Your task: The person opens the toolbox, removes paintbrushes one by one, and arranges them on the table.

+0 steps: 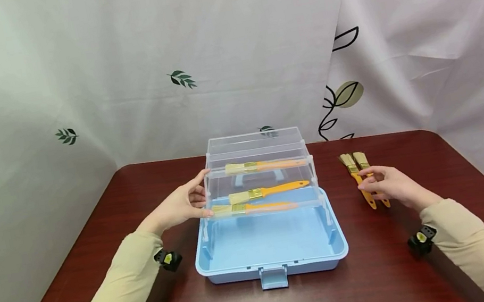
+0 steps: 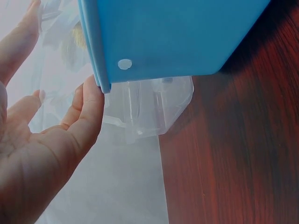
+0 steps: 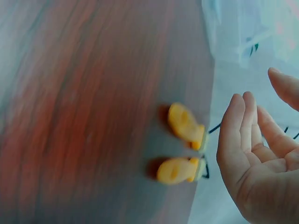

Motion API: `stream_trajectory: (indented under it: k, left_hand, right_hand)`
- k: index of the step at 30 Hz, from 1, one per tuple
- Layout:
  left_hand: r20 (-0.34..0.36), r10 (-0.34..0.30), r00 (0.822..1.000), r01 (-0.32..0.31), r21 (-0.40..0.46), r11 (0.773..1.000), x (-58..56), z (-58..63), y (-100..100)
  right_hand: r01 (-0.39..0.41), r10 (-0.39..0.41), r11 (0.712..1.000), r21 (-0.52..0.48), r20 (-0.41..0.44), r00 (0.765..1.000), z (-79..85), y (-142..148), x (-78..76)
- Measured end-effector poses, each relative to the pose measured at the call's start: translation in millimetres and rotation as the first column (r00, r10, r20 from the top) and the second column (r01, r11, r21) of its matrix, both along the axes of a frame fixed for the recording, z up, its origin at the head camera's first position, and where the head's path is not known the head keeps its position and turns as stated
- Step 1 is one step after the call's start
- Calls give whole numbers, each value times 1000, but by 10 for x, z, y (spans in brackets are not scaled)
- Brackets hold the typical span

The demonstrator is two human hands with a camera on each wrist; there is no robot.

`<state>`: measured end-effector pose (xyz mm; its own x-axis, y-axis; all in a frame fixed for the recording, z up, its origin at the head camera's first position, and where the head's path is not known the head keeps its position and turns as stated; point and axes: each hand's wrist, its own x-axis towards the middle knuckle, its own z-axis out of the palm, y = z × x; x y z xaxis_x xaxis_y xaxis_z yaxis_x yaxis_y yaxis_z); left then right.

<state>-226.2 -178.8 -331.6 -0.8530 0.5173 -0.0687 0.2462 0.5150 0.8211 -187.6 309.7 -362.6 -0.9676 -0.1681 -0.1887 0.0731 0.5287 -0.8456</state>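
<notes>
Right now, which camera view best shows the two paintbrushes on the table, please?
The head view: the two paintbrushes show from bristles to handle ends, partly behind the right hand. The right wrist view shows mainly blurred handles; the left wrist view, neither.

Two paintbrushes [image 1: 355, 174] lie on the table [image 1: 367, 280] right of the box [image 1: 268, 243], three in its trays [image 1: 310, 202].

Bright head view, blurry right-wrist brush handles [image 3: 185, 126]
</notes>
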Motion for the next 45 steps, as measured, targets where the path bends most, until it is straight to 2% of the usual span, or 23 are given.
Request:
stream_trajectory:
  k: [9, 20, 28, 35, 45]
  left_hand:
    - [-19, 12, 1000, -12, -33, 999, -2, 10, 9]
    - [-17, 13, 1000, -14, -38, 999, 6, 11, 1]
    - [-20, 4, 1000, -5, -38, 999, 5, 18, 1]
    - [-12, 10, 1000, -11, -36, 999, 1, 5, -1]
    - [-24, -2, 1000, 1, -36, 999, -5, 15, 5]
  right_hand:
    - [-48, 48, 999, -25, -6, 999, 112, -236, 2]
    - [-84, 84, 996, -19, -26, 996, 388, -463, -55]
    - [-116, 117, 993, 13, -79, 990, 688, -614, -196]
    - [-141, 146, 989, 51, -109, 983, 930, -781, -406]
    - [-162, 183, 976, 143, -150, 972, 1092, -1013, -620]
